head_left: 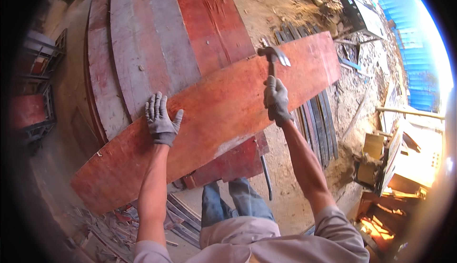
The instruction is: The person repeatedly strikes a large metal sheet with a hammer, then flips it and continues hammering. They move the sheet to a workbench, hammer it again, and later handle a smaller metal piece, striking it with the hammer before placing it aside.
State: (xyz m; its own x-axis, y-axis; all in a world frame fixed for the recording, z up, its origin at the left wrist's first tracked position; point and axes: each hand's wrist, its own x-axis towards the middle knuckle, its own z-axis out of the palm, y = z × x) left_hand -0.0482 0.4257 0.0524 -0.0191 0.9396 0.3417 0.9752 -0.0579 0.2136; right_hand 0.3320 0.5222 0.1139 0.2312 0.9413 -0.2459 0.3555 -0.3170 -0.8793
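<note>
A long reddish-orange wooden board (214, 115) lies slantwise in front of me, its right end farther away than its left. My left hand (162, 118), in a grey knit glove, rests on the board near its far edge with the fingers spread. In my right hand (276, 97), also gloved, is the handle of a claw hammer (273, 57). The hammer's metal head is over the board's right half; whether it touches the wood I cannot tell. Under the board's far side are wide, worn red and grey panels (152, 39).
Long dark strips (320, 125) lie stacked on the ground at right. A smaller dark red board (228, 163) and a thin bar (266, 177) are close to my legs. Wood scraps (114, 232) litter the lower left. Broken timber (381, 163) is piled right, below a blue corrugated wall (419, 58).
</note>
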